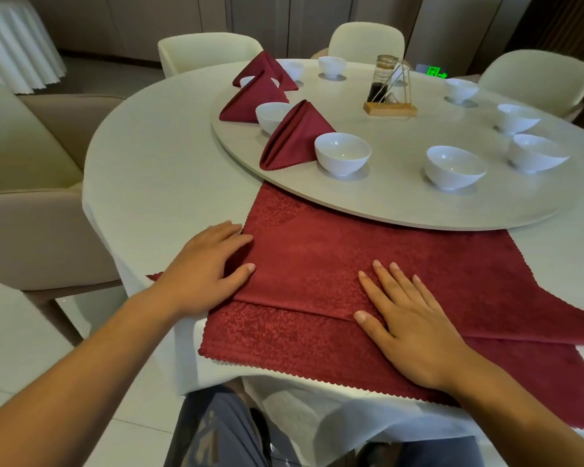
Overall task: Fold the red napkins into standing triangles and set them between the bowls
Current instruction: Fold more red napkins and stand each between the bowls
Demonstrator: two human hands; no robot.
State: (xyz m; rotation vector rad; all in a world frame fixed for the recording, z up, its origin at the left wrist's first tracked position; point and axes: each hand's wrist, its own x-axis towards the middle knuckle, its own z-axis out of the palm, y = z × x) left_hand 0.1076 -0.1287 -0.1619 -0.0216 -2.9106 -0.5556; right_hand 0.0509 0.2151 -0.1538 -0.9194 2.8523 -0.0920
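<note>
Now both hands flat, fingers spread: left hand (205, 264), right hand (408, 323) pressing red napkin (317, 264).

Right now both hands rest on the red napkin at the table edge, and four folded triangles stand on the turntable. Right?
Wrong count. The head view shows three folded triangles standing on the turntable, not four. The left hand and right hand do rest on the red napkin at the table edge.

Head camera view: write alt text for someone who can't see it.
The left hand and right hand rest on a partly folded red napkin on the table. Beyond, three folded napkins stand between white bowls on the turntable.
</note>
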